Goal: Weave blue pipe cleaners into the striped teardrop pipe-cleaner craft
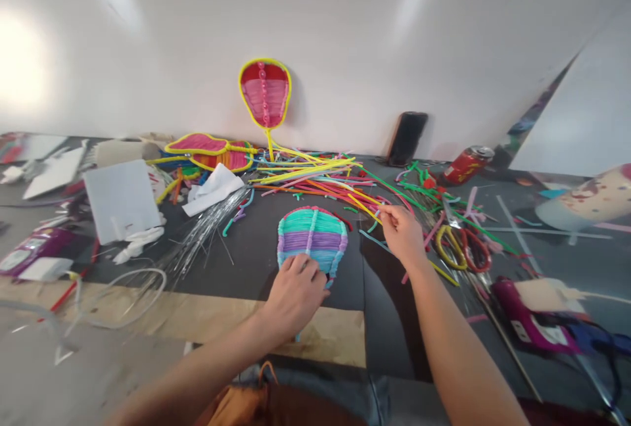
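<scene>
A fan-shaped pipe-cleaner piece, striped teal, purple and blue with a pink top edge, lies on the dark table. My left hand is closed over its lower part, with the fingers curled on it and hiding that end. At the right edge of the pipe-cleaner pile, my right hand has thumb and fingers pinched together on a thin pipe cleaner, mostly hidden by the fingertips. Yellow, orange, pink and green strands lie around those fingertips.
A finished yellow-rimmed pink fan stands against the white partition; similar pieces lie left. Scissors, a red can, a phone and a purple glue gun are right. Silver wires and white paper lie left.
</scene>
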Demonstrator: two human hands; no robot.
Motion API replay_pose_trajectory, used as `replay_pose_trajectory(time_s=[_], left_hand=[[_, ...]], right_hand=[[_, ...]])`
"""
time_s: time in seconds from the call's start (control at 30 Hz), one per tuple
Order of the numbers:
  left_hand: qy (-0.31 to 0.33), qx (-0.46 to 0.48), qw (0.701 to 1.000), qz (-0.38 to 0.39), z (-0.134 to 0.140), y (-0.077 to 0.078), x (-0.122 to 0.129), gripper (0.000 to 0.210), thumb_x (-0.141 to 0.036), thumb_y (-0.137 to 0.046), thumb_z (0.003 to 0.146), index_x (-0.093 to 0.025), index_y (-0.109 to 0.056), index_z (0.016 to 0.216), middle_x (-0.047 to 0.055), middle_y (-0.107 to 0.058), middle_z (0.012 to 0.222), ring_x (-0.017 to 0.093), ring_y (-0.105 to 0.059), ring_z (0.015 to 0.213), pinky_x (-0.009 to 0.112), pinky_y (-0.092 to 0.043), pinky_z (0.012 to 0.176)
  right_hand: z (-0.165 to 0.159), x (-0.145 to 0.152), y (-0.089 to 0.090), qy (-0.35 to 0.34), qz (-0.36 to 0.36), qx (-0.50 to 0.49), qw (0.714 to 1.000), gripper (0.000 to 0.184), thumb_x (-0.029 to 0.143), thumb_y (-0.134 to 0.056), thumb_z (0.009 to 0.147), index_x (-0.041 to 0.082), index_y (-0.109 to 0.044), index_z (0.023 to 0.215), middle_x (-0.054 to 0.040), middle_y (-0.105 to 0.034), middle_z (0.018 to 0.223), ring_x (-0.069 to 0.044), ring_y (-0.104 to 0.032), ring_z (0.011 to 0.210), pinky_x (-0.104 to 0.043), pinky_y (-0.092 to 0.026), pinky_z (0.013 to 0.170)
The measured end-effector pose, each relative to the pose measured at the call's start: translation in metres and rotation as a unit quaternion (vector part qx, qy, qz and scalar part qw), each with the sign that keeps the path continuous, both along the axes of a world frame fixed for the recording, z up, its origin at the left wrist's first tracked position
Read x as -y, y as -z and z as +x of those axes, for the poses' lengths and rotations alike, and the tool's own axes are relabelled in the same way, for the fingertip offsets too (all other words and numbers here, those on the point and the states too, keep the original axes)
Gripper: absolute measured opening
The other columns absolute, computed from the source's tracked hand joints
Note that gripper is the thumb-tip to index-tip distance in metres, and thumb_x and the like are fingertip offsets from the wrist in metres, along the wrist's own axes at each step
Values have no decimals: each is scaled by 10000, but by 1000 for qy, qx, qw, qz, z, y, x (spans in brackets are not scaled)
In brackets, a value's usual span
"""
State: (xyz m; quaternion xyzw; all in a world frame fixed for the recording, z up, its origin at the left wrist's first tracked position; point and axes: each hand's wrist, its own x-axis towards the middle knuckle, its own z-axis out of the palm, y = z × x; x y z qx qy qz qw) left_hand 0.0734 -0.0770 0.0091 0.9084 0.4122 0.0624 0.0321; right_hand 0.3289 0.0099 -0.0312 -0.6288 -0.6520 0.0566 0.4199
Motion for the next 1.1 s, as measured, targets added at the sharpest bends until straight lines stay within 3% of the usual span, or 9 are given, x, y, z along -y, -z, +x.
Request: replay_pose_trajectory(time_s=[0.13, 0.23, 0.3, 0.33, 0.47, 0.57, 0.7, 0.9, 1.1], left_hand=[[-38, 175, 984, -12, -10, -17, -4, 151, -253, -515, 883, -186, -599, 777, 61, -628, 865, 217, -553, 854, 383, -463, 767], [-161, 427, 888, -65, -32, -28, -5, 217, -328, -435, 924, -191, -575, 829, 49, -614, 872, 169, -579, 799, 310, -482, 724], [-252, 518, 812, -96, -51, -26, -5, 312, -403, -338, 947, -191, -562, 900, 32, -610, 809, 158, -586, 718, 275, -480, 634], [-279, 510, 807, -105, -61, -22, -5, 341, -429, -333, 942, -187, -571, 909, 26, -610, 775, 158, -586, 692, 266, -474, 611], [-267, 269, 923, -63, -99, 0, -1, 342, -428, -403, 911, -201, -621, 776, 38, -640, 788, 202, -610, 811, 309, -472, 765], [-270, 198, 942, 19, -112, 7, 1, 254, -379, -427, 909, -204, -604, 857, 53, -613, 867, 192, -608, 816, 301, -483, 753], [-237, 194, 948, 82, -108, -5, -14, 218, -330, -466, 899, -201, -564, 1046, 84, -567, 1071, 179, -604, 888, 306, -494, 819], [-199, 126, 967, 95, -90, -24, -98, 327, -272, -486, 861, -177, -517, 1173, 113, -560, 1213, 244, -482, 1179, 382, -373, 1019], [-228, 76, 970, 23, -70, -10, -192, 322, -233, -491, 826, -193, -581, 1133, 103, -599, 1219, 277, -502, 1157, 418, -374, 978]], right_hand=[[2, 0, -2, -5, 12, -12, 1000, 253, 261, -440, 846, 179, -668, 919, -106, -681, 948, -233, -619, 887, -373, -520, 753], [6, 0, -1, 1, 13, -19, 1000, 240, 242, -453, 824, 171, -671, 893, -109, -683, 911, -241, -619, 869, -387, -512, 750], [8, -1, 1, 3, 13, -26, 1000, 235, 239, -456, 815, 169, -670, 882, -106, -683, 901, -235, -623, 846, -381, -513, 738], [8, -1, 1, 3, 14, -29, 999, 233, 243, -457, 816, 170, -669, 879, -105, -682, 902, -230, -626, 831, -376, -515, 730], [6, -2, 5, 4, 18, -42, 999, 227, 264, -460, 823, 182, -666, 874, -98, -680, 914, -215, -631, 799, -358, -517, 709], [5, -3, 7, 4, 23, -45, 999, 215, 268, -468, 820, 190, -664, 863, -91, -681, 910, -212, -633, 796, -356, -518, 707], [4, -3, 5, 5, 38, -48, 998, 209, 265, -464, 829, 194, -658, 863, -87, -680, 913, -209, -636, 801, -347, -525, 686], [-1, -1, 1, -2, 76, -42, 996, 188, 250, -475, 840, 197, -652, 875, -85, -676, 901, -205, -634, 790, -335, -528, 652], [-6, -1, 1, -40, 91, -25, 995, 188, 200, -469, 847, 199, -654, 883, -85, -671, 908, -203, -645, 816, -325, -539, 659]])
